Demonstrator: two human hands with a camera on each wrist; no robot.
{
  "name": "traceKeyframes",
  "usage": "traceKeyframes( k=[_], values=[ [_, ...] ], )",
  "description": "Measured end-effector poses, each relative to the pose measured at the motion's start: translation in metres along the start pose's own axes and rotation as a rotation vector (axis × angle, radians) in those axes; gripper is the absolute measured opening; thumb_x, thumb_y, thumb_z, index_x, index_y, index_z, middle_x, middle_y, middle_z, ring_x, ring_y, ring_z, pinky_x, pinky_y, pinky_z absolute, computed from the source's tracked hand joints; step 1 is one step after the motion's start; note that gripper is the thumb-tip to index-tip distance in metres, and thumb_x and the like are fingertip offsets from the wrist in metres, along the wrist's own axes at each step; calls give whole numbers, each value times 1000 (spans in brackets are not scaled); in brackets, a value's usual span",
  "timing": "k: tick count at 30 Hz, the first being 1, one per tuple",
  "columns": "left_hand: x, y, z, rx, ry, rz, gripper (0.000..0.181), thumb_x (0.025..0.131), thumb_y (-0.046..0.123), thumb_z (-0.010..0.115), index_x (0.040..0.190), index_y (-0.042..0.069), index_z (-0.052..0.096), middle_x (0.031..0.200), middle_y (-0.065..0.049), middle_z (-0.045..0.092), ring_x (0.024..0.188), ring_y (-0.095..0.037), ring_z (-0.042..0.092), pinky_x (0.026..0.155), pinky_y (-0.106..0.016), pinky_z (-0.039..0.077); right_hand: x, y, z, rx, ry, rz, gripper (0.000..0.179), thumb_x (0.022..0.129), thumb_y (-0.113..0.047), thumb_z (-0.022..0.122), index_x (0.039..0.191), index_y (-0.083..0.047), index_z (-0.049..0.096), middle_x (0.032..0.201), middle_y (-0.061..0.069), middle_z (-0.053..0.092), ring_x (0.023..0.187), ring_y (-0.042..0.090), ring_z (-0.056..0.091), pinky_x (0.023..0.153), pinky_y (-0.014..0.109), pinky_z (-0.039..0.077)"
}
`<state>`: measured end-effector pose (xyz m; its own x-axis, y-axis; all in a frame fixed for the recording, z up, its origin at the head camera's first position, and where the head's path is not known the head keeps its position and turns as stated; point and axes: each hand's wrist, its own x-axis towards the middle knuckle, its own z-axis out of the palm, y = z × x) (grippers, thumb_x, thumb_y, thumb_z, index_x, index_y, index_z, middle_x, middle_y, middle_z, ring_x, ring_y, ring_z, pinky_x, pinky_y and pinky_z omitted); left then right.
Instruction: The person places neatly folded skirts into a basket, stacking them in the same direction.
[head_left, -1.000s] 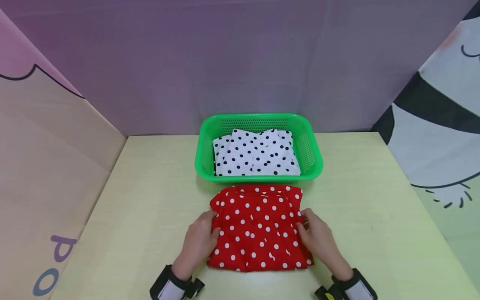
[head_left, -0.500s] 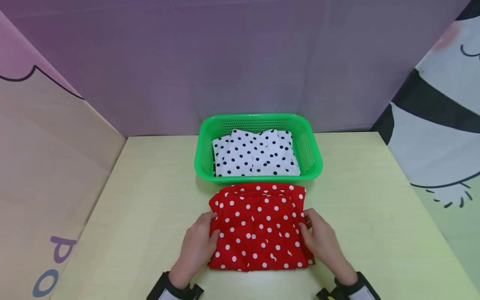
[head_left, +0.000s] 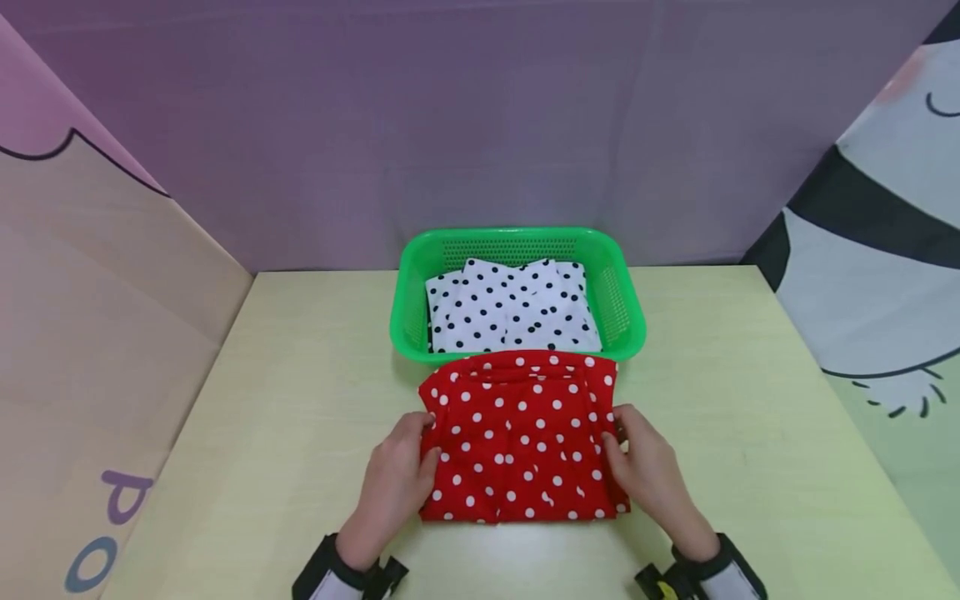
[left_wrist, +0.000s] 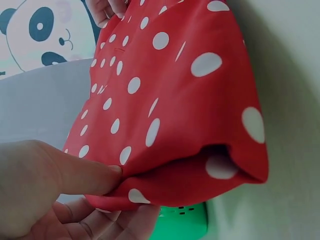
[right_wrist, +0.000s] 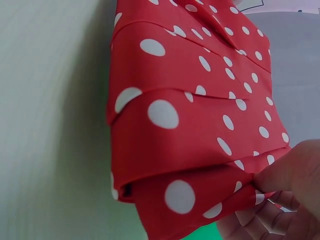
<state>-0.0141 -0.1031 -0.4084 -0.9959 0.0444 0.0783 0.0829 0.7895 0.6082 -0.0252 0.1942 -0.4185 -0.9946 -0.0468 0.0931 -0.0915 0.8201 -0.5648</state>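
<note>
A folded red cloth with white dots lies between both hands in the head view. My left hand pinches its left edge, thumb on top and fingers underneath, as the left wrist view shows. On the opposite edge, my right hand grips the fabric the same way; layered folds show in the right wrist view. The cloth's far edge overlaps the front rim of a green plastic basket. Inside that basket lies a folded white cloth with black dots.
A pale wooden table carries everything. Behind the basket rises a purple-grey backdrop. Printed panels flank the table, a beige one on the left and a panda-patterned one on the right.
Both hands have lifted the red cloth slightly and shifted it away from the person. Its far edge now covers part of the basket's front rim. The basket and white cloth have stayed put.
</note>
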Motion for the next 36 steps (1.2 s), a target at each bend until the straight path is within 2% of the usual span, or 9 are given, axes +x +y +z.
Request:
traceKeyframes(
  k=[8,23,30,36],
  values=[
    [-7,1,-3,-7,29,19,51,73,10,77,117,3,52,114,-11,60,101,-24,62,75,-37,55,-9,-3,-2,25,46,-25,33,80,-5,68,107,-4,48,96,8,61,79,18,59,62,31,54],
    [-2,-1,-2,-60,36,41,48,76,9,73,119,1,51,115,-13,59,100,-27,61,74,-40,55,-8,-7,-3,42,61,-46,37,82,-4,65,113,1,46,105,16,59,84,27,61,66,42,55],
    [3,1,-1,-75,34,39,46,79,9,71,120,1,51,116,-14,58,96,-26,61,72,-38,56,-4,-7,-2,26,88,-52,35,84,-5,63,113,3,46,105,18,59,84,30,60,68,45,55],
    [16,3,-6,-79,20,25,48,80,11,70,123,1,51,117,-14,58,87,-22,60,69,-34,56,10,-9,-3,24,95,-64,35,85,-5,61,115,4,46,106,20,58,84,31,60,69,46,54]
  ],
)
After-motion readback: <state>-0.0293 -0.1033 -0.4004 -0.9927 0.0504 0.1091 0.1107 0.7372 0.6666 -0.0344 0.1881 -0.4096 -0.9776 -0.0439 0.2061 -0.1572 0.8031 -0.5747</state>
